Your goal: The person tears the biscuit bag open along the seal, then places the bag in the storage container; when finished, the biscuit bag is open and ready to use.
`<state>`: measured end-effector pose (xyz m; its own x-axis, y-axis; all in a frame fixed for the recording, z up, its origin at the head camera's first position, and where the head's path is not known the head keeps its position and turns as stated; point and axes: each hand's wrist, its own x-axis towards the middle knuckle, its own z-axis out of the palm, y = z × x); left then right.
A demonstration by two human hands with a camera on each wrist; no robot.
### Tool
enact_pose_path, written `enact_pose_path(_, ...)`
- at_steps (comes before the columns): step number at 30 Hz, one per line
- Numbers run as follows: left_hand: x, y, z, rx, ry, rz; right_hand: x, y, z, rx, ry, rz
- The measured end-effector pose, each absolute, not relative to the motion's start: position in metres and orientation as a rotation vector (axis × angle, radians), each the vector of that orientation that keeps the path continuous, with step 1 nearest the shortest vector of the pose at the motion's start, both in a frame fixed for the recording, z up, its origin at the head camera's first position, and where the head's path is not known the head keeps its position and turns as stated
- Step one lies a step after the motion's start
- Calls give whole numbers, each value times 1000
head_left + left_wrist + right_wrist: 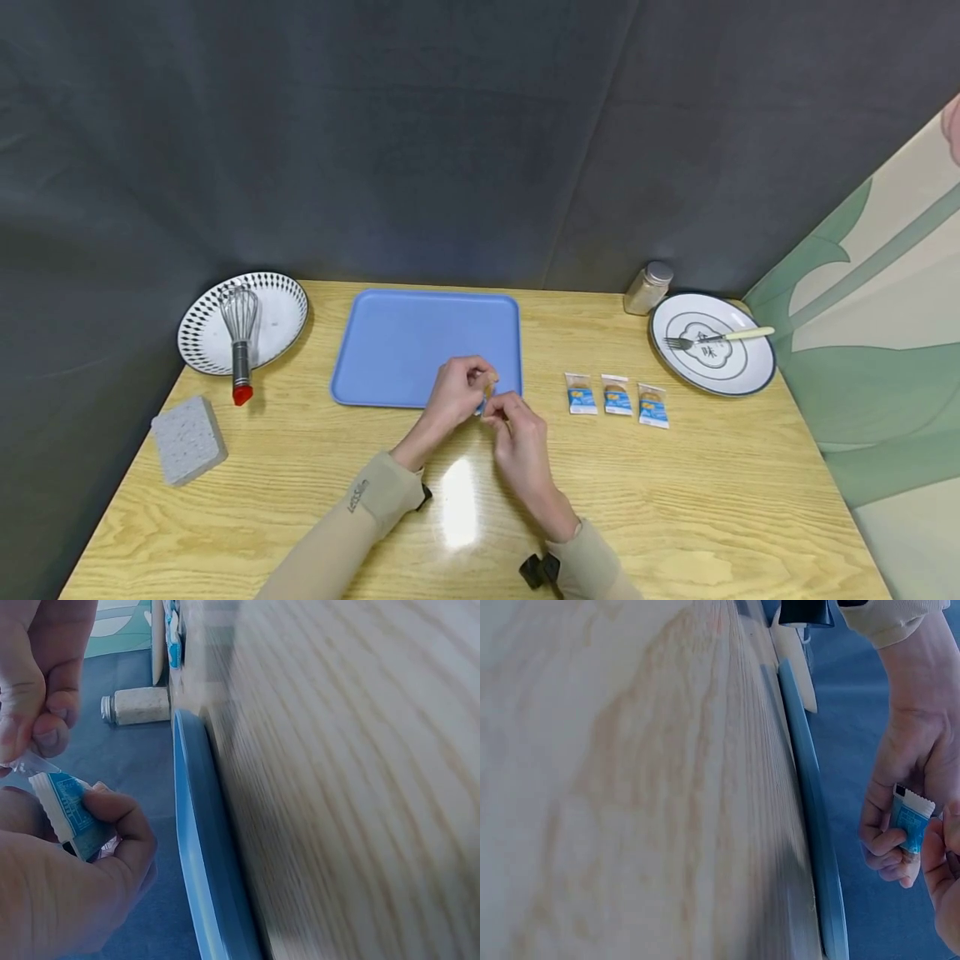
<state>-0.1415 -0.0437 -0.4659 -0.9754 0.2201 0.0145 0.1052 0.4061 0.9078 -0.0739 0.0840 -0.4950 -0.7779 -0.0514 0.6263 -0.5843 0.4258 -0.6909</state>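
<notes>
Over the front right part of a blue tray (420,342), my left hand (452,392) grips a small blue and white snack packet (76,814) with a serrated white edge. Part of the packet is hidden behind the fingers. My right hand (519,437) is close beside it, thumb and forefinger pinching a clear bit of the wrapper (34,763) at the packet's end. In the right wrist view, the packet is between the left hand's fingers and the right fingertips are next to it.
Three similar packets (617,395) lie in a row to the right. Behind them are a shaker jar (645,289) and a plate (738,371) bearing a fork (738,335). On the left, a whisk (240,354) rests on a patterned plate (288,312), near a grey sponge-like block (189,442).
</notes>
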Motion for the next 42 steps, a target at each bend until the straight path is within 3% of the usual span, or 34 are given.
enact_pose_path(19, -144, -51, -468, 219, 2485, 1707, -68, 79, -494, 542, -2174, 1359)
enact_pose_path(37, -148, -62, -467, 84, 2238, 2009, -76, 85, -476, 411, -2161, 1545)
enact_pose_path(42, -149, -64, -469, -55, 2050, 2121, -82, 93, -478, 303, -2153, 1654)
